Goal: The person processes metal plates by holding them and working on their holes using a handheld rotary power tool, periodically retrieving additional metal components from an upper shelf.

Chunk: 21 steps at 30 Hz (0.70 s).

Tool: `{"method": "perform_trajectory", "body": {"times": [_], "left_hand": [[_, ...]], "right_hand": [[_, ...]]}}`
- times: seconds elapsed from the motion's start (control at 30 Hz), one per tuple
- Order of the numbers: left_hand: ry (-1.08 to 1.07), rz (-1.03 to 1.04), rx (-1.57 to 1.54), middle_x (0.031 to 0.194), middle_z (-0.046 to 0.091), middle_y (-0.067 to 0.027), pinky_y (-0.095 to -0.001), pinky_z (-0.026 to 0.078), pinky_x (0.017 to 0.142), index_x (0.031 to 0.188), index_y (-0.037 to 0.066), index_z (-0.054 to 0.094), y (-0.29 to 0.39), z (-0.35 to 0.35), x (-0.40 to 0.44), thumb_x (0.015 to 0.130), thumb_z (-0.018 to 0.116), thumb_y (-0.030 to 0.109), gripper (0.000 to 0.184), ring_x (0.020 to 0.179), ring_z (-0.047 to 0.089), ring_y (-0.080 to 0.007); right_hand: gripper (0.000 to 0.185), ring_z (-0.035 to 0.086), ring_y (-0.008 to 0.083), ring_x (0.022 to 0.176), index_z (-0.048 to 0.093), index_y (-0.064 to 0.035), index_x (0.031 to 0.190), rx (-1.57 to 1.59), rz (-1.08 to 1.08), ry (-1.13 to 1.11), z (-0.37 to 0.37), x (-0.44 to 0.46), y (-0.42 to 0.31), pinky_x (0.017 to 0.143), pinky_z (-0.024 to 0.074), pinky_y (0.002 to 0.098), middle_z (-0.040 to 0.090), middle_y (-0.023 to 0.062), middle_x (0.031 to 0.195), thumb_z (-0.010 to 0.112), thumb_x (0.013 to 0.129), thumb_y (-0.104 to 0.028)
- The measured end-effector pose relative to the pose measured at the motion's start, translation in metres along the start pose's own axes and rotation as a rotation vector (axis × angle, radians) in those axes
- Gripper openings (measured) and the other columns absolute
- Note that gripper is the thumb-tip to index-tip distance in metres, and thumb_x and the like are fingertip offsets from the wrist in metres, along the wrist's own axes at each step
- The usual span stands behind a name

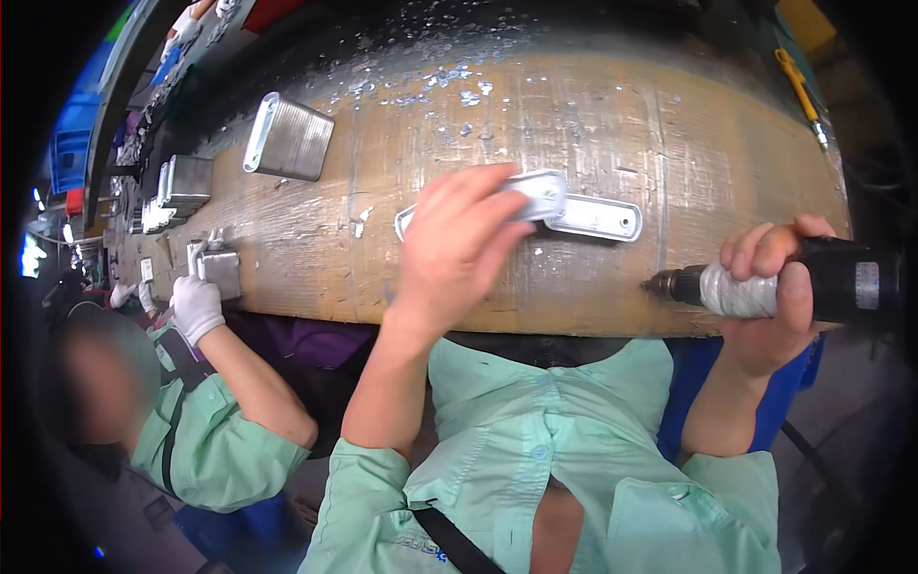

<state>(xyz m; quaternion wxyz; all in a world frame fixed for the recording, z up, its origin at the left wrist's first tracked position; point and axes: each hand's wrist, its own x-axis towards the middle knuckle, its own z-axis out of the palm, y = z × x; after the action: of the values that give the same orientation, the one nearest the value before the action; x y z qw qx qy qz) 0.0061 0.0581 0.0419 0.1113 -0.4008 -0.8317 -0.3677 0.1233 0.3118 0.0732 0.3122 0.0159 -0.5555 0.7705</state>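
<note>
While the fingers of the left hand (462, 228) pinch a metal cover (547, 194) over a second cover (601, 219) on the worktop (736, 153), the right hand (776, 282) grips a power drill (841, 277), its bit (660, 283) apart from both; no drilling underway, amount done or left unclear.

Exposure: mid-table bright, far side dim | Glare: pale streaks on worn tan tabletop (593, 282), glints off scattered silver metal flakes (469, 96), blown-out white patch (32, 256) at far left | Shadow: thin, under long flat silver metal plate (598, 220) | Optics: fisheye bowing, black corners | Blur: head of mint-green-shirted co-worker (215, 445)
</note>
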Motion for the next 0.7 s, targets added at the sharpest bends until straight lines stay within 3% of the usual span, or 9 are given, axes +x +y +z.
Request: {"method": "perform_trajectory", "body": {"times": [0.17, 0.27, 0.43, 0.7], "left_hand": [[0.008, -0.175, 0.172, 0.111, 0.068, -0.0136, -0.0405, 0.049, 0.087, 0.092, 0.003, 0.069, -0.04, -0.025, -0.048, 0.074, 0.077, 0.007, 0.02, 0.099, 0.065, -0.0326], [0.052, -0.235, 0.106, 0.111, 0.068, -0.0139, -0.0395, 0.05, 0.086, 0.092, 0.003, 0.069, -0.041, -0.021, -0.052, 0.076, 0.075, 0.005, 0.017, 0.1, 0.064, -0.0332], [0.066, -0.214, 0.05, 0.114, 0.068, -0.0156, -0.0372, 0.05, 0.086, 0.094, 0.002, 0.069, -0.042, -0.01, -0.048, 0.077, 0.075, 0.003, 0.018, 0.099, 0.064, -0.0317], [0.107, -0.183, 0.036, 0.117, 0.067, -0.0157, -0.0397, 0.049, 0.09, 0.096, 0.003, 0.069, -0.049, -0.001, -0.055, 0.077, 0.074, 0.002, 0.019, 0.105, 0.062, -0.0331]], "right_hand": [[0.046, 0.055, 0.0215, 0.07, 0.044, -0.001, 0.13, -0.018, 0.005, 0.024, -0.007, 0.001, 0.0, 0.066, 0.0483, 0.0396, 0.056, 0.008, 0.082, 0.059, 0.09, -0.018], [0.048, 0.055, 0.0215, 0.071, 0.044, -0.001, 0.131, -0.025, -0.001, -0.03, -0.002, 0.007, -0.001, 0.068, 0.0479, 0.04, 0.056, 0.0078, 0.084, 0.059, 0.09, -0.02], [0.044, 0.049, 0.0181, 0.081, 0.047, -0.003, 0.131, 0.087, -0.014, -0.188, 0.013, 0.02, -0.012, 0.077, 0.0403, 0.0373, 0.053, 0.0036, 0.088, 0.05, 0.093, -0.025], [0.046, 0.05, 0.0214, 0.086, 0.047, -0.0032, 0.134, 0.072, -0.072, -0.26, 0.031, 0.04, -0.006, 0.081, 0.0395, 0.0406, 0.055, 0.0036, 0.091, 0.046, 0.094, -0.026]]}}
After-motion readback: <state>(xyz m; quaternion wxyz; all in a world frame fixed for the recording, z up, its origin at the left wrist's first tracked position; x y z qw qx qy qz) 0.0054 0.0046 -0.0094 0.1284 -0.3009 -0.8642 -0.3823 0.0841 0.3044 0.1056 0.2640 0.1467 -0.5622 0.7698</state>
